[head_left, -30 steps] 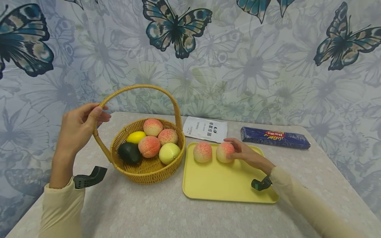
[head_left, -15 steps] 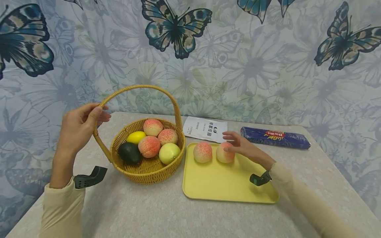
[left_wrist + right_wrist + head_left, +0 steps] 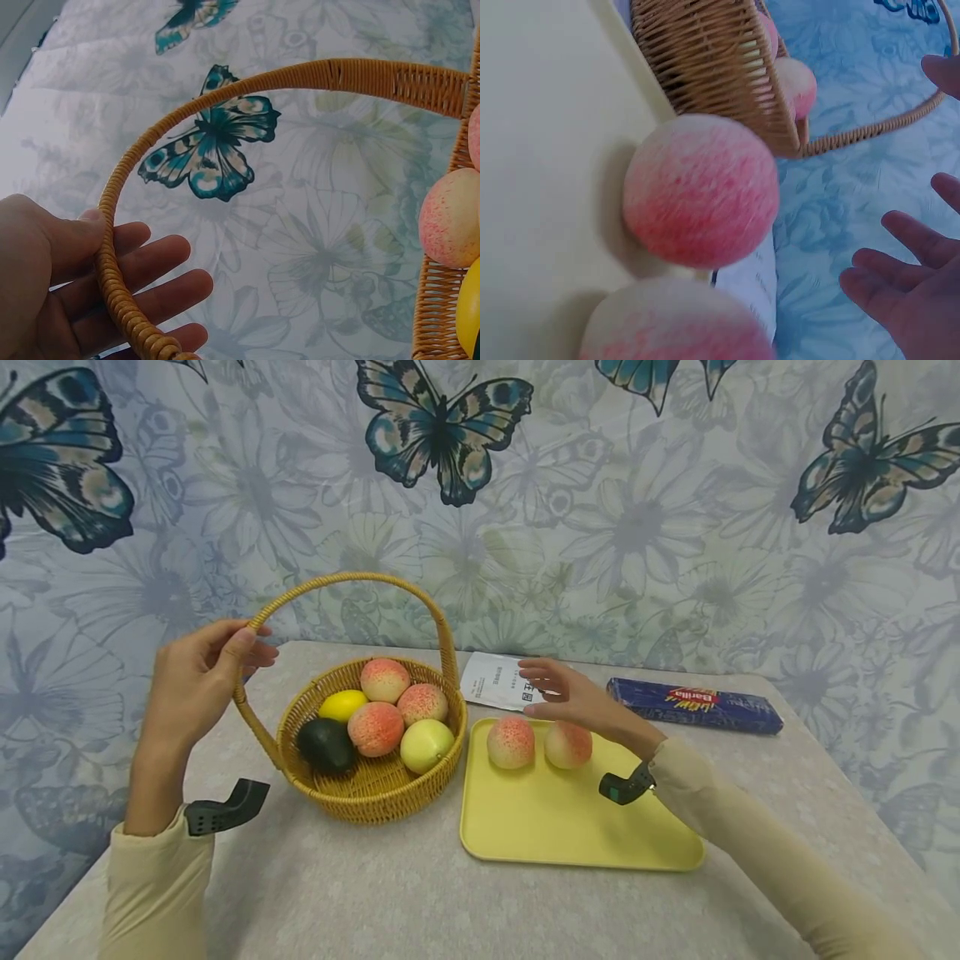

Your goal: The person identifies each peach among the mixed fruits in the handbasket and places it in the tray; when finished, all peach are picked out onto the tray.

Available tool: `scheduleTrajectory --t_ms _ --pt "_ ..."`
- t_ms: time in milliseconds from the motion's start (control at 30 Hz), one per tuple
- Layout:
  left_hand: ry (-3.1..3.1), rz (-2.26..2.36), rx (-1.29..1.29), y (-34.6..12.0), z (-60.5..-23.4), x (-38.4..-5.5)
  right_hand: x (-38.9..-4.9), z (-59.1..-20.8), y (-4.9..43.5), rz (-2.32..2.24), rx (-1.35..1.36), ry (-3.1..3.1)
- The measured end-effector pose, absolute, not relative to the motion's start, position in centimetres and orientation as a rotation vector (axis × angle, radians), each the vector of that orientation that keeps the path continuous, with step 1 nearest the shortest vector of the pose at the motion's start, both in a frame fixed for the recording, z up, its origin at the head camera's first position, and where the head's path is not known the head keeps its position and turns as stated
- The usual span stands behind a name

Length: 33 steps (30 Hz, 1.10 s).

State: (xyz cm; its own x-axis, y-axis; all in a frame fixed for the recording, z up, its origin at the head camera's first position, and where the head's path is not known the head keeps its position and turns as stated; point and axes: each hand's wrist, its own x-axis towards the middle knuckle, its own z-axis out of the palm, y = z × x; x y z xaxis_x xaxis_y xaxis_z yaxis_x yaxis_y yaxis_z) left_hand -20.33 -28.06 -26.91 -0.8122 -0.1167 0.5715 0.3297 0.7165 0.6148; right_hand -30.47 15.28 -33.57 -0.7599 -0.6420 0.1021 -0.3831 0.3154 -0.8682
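At the left of the head view, my left hand pinches the side of the wicker basket's arched handle, thumb in front and fingers behind. Three peaches, a lemon, a dark avocado and a pale green fruit lie in the basket. My right hand hovers above the back of the yellow tray, fingers spread and holding nothing. Beneath and just in front of it, two peaches sit on the tray, a left peach and a right peach.
Behind the tray lies a white printed pouch, partly covered by my right hand. A blue Barilla pasta pack rests at the back right. A cloth with butterflies hangs behind the table.
My right hand has let go of the right peach, lifted off it and moved up and left over the pouch. The left hand and basket have stayed in place.
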Motion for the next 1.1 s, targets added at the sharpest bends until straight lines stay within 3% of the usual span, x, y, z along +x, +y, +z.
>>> scheduleTrajectory --t_ms 533,1100 --pt "-2.334 -0.990 -0.144 -28.3 -27.2 -20.4 -30.8 -29.9 8.4 -1.247 -1.245 2.167" --pt "-2.344 -0.985 -0.153 -28.2 -27.1 -20.5 -31.0 -30.7 1.8 -1.027 -1.347 2.140"
